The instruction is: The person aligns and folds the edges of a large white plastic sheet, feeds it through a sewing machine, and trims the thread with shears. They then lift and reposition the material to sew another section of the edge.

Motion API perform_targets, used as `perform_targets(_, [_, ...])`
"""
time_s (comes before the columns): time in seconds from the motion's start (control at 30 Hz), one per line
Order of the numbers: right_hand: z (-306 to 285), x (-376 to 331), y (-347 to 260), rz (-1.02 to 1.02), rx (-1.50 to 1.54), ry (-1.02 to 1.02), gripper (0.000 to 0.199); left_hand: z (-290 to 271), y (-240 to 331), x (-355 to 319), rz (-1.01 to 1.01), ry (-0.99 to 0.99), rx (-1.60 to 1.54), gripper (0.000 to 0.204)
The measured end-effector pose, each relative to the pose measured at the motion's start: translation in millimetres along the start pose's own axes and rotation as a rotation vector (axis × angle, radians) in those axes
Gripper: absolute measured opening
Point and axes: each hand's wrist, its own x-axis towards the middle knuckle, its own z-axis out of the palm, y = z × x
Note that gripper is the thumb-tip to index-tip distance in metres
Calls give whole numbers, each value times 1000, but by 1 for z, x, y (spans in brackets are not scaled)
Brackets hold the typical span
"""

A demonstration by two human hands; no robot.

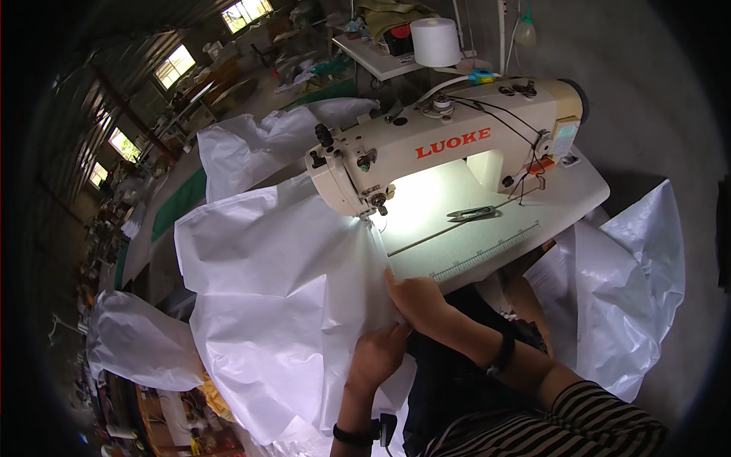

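Two hands on a white sheet (259,251), its edge lined up to the sewing machine (449,129)

Sheet fills centre-left of frame, right edge leading up to the presser foot (365,219) near frame centre; right hand (417,298) is nearer the machine, fingers closed on that edge by the table (567,194); left hand (378,355) just below it, lower centre, looks clenched on the same edge, fingertips partly hidden; step looks like guiding a seam in, can't tell if stitching is running; next move probably calls for a straight, lightly taut edge, machine doing the pulling, fingers clear of the foot; loose bulk at left could drag the line off; snips (472,214) lie on the table right of centre, neither hand touching them
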Motion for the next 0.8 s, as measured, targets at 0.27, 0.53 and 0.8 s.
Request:
perform_targets(0.27, [13, 66, 25, -29, 41, -11, 20, 2, -47, 52, -25, 66, 69, 8])
perform_targets(0.53, [-17, 5, 47, 38, 724, 78, 26, -14, -19, 7, -371, 274, 70, 36])
perform_targets(0.8, [20, -98, 2, 66, 1164, -290, 40, -13, -31, -65, -566, 105, 498, 60])
